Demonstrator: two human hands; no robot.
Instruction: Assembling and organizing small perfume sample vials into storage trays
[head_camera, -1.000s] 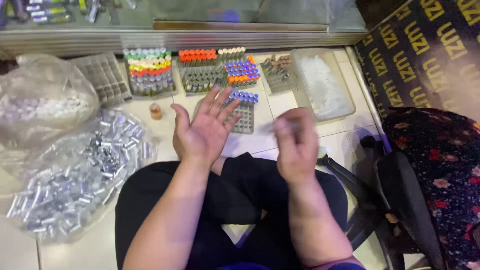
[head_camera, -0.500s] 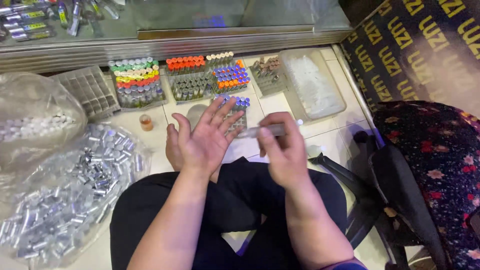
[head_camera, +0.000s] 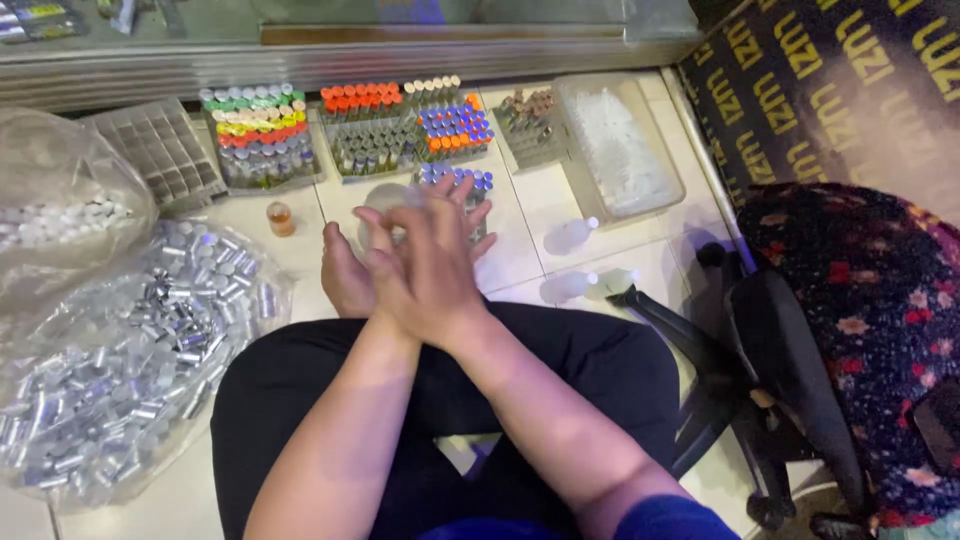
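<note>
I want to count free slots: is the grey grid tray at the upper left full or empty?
Empty, as far as visible: the grey grid tray shows bare square cells, no vials, unlike the filled racks beside it.

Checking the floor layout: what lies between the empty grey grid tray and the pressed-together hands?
In the head view, a small amber bottle stands on the white floor between the empty grid tray and the left hand, which the right hand covers.

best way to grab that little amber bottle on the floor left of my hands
Pinch the small amber bottle around its body from above with two fingers. It stands upright and alone on the tile, with free space all round, so a top-down approach looks easiest; the left hand is nearest.
</note>
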